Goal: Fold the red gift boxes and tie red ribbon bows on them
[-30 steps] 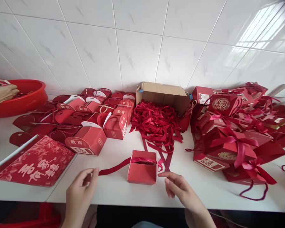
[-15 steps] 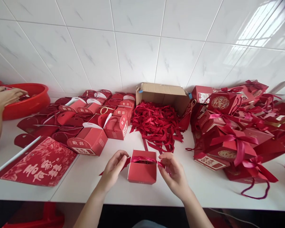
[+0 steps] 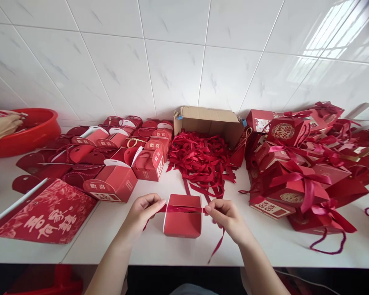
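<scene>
Okay, ribbon (image 3: 173,209) runs straight across the red box (image 3: 182,227), pinched both sides.
Your left grip (image 3: 143,213) pinches it just left of the box, your right grip (image 3: 227,215) just right; box sits on the white surface (image 3: 276,246), near the ribbon pile (image 3: 202,159).

Boxes (image 3: 113,182) read “歡喜” (pale print); another box (image 3: 272,207), “囍”.
</scene>
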The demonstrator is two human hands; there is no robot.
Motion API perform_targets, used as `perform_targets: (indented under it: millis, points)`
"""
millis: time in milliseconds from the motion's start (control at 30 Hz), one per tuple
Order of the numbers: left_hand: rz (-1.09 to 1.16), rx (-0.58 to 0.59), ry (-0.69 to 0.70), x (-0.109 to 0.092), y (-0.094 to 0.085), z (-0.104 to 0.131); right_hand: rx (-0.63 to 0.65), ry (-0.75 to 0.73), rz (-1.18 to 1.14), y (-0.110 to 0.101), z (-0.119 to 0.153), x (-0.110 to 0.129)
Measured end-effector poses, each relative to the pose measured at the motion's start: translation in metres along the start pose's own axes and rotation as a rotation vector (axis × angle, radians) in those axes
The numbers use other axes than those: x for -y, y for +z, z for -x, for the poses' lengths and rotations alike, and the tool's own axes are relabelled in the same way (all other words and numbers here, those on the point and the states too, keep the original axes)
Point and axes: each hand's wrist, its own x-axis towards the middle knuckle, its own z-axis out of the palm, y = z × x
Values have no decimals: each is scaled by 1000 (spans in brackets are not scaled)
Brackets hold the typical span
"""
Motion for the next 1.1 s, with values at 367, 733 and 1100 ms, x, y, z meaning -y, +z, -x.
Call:
perform_targets:
  millis: [367,733,1100]
  points:
    - [25,9,-31,2,-1,-1,75,-88,-38,-2,-2,-4]
    - [6,5,-9,-4,-2,2,50,-133,181,-10,1,4]
    - [-9,54,-36,2,0,-2,119,95,7,-7,-3,-13]
